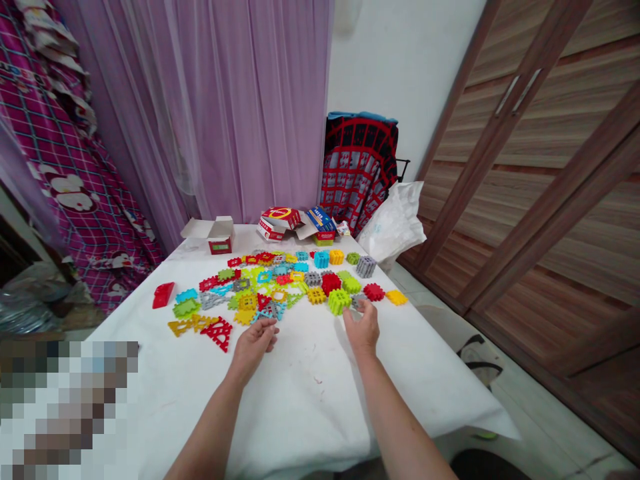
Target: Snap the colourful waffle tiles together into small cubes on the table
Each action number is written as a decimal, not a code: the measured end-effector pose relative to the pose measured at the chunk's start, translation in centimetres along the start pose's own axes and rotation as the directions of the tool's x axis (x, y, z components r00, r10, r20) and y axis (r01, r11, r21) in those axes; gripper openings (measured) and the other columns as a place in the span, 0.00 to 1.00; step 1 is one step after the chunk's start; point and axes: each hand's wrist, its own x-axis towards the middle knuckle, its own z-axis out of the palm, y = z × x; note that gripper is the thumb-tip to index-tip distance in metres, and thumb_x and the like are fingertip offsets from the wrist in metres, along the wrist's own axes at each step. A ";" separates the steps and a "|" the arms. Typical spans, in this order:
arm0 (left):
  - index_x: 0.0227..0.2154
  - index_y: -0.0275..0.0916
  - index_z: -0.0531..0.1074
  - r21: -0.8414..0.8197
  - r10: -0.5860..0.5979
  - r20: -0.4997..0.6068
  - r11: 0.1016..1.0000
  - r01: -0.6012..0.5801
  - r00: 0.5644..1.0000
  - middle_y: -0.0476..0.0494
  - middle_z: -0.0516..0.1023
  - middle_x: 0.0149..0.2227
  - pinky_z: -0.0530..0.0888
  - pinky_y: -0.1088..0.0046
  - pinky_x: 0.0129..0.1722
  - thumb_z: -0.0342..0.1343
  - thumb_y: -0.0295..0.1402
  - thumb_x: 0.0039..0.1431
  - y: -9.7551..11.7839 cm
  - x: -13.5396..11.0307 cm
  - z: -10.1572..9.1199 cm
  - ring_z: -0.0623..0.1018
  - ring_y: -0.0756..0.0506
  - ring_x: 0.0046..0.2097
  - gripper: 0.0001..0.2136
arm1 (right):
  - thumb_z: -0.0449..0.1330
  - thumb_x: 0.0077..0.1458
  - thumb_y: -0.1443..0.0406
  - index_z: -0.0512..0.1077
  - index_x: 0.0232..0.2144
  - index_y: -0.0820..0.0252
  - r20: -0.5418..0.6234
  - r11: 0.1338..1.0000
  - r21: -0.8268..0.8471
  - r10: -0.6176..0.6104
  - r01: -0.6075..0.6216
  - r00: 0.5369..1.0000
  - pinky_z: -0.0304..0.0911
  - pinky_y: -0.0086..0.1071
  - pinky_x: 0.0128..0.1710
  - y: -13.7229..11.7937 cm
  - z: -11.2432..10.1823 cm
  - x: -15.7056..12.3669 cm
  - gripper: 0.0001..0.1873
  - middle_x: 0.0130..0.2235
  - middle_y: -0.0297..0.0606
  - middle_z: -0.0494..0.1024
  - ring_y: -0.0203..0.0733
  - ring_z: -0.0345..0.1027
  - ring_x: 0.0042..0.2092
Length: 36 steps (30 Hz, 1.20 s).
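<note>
My left hand [254,343] hovers low over the white tablecloth, in front of the toy pieces. Its fingers are loosely bent and apart, with nothing visible in them. A red triangular lattice piece [219,333] lies to its left. At the right, my right hand [364,328] has its thumb and fingers apart beside a lime green stack of interlocking plastic building pieces [339,302]. The thumb is close to that stack; whether they touch is unclear. Behind the fingertips sits a grey piece [357,301], partly hidden. A dark red stack [331,283] stands just behind the lime one.
Many loose coloured pieces [247,302] spread across the table's left and middle. Further stacks, such as a grey one [367,267], stand at the right. Opened small boxes [221,245] line the back edge. A white bag [395,223] stands beyond the right corner.
</note>
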 end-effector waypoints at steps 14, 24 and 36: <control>0.34 0.37 0.75 -0.012 0.001 -0.001 1.000 -0.001 1.000 0.46 0.79 0.29 0.70 0.75 0.25 0.63 0.47 0.38 -0.3 0.2 -0.1 0.74 0.51 0.26 0.22 | 0.58 0.45 0.57 0.62 0.48 0.60 0.121 1.000 0.003 -0.008 0.008 0.993 0.62 0.39 0.48 0.1 0.5 -0.2 0.27 0.47 0.47 0.75 0.47 0.69 0.47; 0.35 0.38 0.74 -0.002 0.015 0.008 1.000 -0.015 1.000 0.46 0.79 0.30 0.71 0.76 0.26 0.63 0.48 0.40 -0.3 0.1 -0.1 0.75 0.51 0.27 0.21 | 0.59 0.46 0.53 0.63 0.49 0.66 0.056 0.997 -0.070 0.018 -0.014 0.998 0.60 0.43 0.50 -1.3 1.7 0.1 0.32 0.48 0.54 0.73 0.53 0.67 0.50; 0.36 0.37 0.74 -0.011 -0.002 0.016 1.000 0.002 1.000 0.45 0.78 0.31 0.70 0.76 0.26 0.63 0.46 0.40 -0.9 0.6 -0.3 0.74 0.51 0.27 0.21 | 0.57 0.49 0.52 0.63 0.49 0.65 -0.028 0.998 -0.068 -0.001 -0.001 1.000 0.60 0.43 0.49 -1.6 1.9 0.0 0.30 0.48 0.53 0.73 0.53 0.67 0.49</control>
